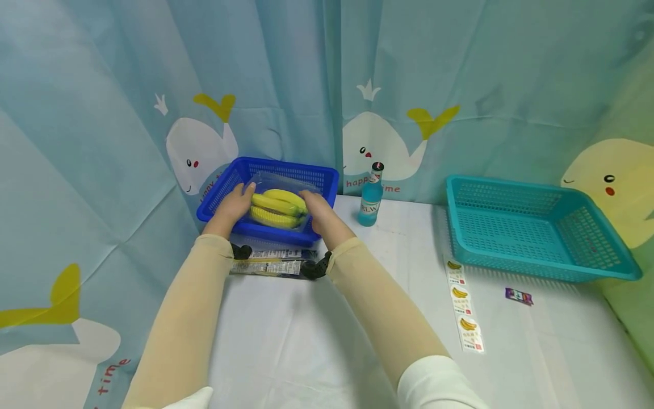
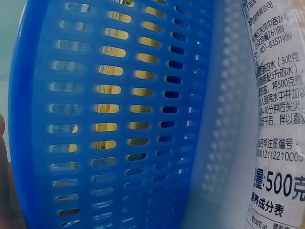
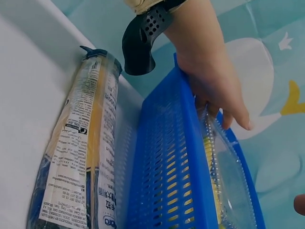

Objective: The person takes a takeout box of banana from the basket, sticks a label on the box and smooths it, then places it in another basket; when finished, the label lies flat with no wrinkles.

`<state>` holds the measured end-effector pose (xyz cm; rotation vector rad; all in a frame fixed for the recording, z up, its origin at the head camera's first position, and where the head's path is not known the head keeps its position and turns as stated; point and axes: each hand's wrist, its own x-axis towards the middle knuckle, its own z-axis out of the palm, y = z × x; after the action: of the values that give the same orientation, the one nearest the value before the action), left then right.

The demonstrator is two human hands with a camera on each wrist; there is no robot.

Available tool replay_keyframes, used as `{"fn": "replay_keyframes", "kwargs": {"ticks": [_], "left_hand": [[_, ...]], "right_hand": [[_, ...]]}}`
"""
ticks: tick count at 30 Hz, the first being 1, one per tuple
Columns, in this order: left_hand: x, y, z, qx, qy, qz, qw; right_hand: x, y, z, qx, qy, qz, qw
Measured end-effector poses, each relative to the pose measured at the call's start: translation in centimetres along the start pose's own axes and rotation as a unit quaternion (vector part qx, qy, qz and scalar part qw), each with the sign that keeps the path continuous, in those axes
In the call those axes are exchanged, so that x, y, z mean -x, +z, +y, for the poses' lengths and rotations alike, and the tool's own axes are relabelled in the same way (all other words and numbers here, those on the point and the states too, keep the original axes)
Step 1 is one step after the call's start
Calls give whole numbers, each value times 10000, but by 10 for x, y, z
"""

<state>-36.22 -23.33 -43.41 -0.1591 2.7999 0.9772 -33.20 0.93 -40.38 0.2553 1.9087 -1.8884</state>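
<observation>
Plastic tray in basket: left grip holds nine o'clock edge, right grip three o'clock, presumably balancing bananas.

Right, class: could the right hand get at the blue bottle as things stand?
Probably, yes: the blue bottle stands beside the blue basket, and only the basket's wall seems to lie between. The right hand, at the clear tray inside, would first have to lift out.
</observation>
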Motion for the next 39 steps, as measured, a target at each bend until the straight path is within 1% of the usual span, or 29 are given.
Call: {"fn": "replay_keyframes", "kwargs": {"ticks": [3,7,11,16,20,25,29,35,39], "left_hand": [[0,-1,3,73,-59,-65,9999],[0,-4,8,267,-213,-209,9992],[-3,-7,10,331,-367,-367,9981],[-3,-10,11,196,-353,-521,9978],[-5,-12,9,219,-350,-599,9973],[-6,-13,9,279,-305,-611,9973],[-4,-16,11,284,-360,-593,9972],[-3,-18,13,290,-433,-495,9974],[-6,-20,14,248,-330,-410,9983]], "right_hand": [[-2,-1,-1,-145,61,51,9999],[-8,-4,-1,-266,190,-23,9995],[-12,-5,-2,-365,345,-57,9987],[-14,-2,-2,-542,458,-30,9975],[-14,1,0,-622,492,7,9968],[-14,2,2,-689,472,22,9965],[-15,2,2,-819,409,-79,9958],[-13,0,-1,-763,357,-131,9964],[-11,-1,-4,-709,274,-183,9969]]}}
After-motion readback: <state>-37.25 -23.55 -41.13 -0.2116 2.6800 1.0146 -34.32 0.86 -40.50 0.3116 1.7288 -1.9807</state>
